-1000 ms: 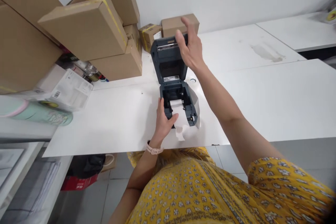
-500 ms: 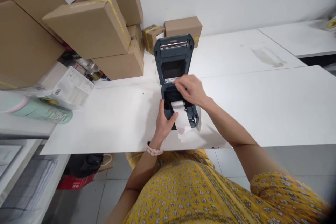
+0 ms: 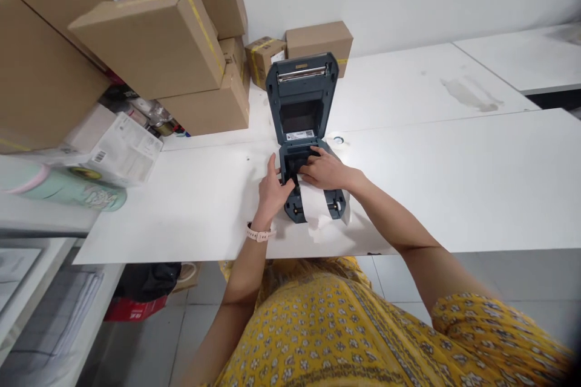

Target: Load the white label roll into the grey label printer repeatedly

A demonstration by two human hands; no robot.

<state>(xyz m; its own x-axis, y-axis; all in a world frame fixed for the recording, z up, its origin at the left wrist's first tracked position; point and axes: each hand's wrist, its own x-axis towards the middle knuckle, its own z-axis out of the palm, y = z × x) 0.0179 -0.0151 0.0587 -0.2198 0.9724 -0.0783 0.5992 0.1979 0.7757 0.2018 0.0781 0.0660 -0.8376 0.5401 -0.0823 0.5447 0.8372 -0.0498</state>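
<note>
A dark grey label printer (image 3: 336, 195) stands on the white table with its lid (image 3: 302, 97) raised. From its inside a white paper strip (image 3: 314, 202) runs out over the front edge, its end torn and crumpled. My left hand (image 3: 272, 192) is at the printer's left side, fingers stretched and spread, thumb at the rim. Down in the compartment, my right hand (image 3: 323, 169) has bent fingers on the paper roll at the top of the strip, with the index finger pointing farther back. The hand covers most of the roll, and some fingertips are hidden.
Cardboard boxes (image 3: 145, 42) are piled at the back left, with two smaller ones behind the printer. A green bottle (image 3: 68, 190) and a white package (image 3: 122, 151) lie at the left. A small white round piece (image 3: 338, 140) sits right of the printer. Below the table's front edge is tiled floor.
My right hand has dropped from above the compartment into it, onto the paper roll. My left hand has shifted left, its thumb leaving the paper strip for the printer's rim.
</note>
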